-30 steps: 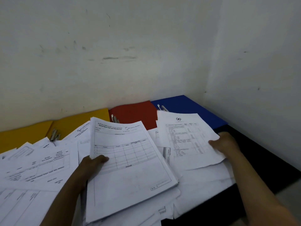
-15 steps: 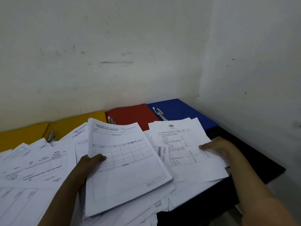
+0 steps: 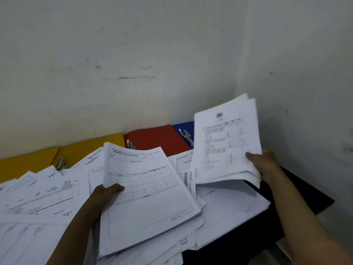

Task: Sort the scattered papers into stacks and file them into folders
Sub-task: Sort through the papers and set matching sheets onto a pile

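My left hand (image 3: 104, 196) grips a stack of printed forms (image 3: 147, 199) by its left edge, thumb on top, just above the scattered papers (image 3: 38, 199) that cover the table. My right hand (image 3: 264, 163) pinches a thinner bundle of table-printed sheets (image 3: 225, 146) at its right edge and holds it lifted and tilted toward the corner. Along the back wall lie open folders: yellow (image 3: 91, 148), red (image 3: 158, 138) and blue (image 3: 184, 129), each with a metal fastener. The lifted bundle hides most of the blue folder.
The dark table (image 3: 298, 190) shows at its right corner and front edge. White walls meet in a corner close behind the folders and on the right. More loose sheets (image 3: 229, 211) lie under the lifted bundle.
My right hand has taken hold of the table-printed sheets and raised them off the pile, up and to the right. The left hand's stack has barely moved.
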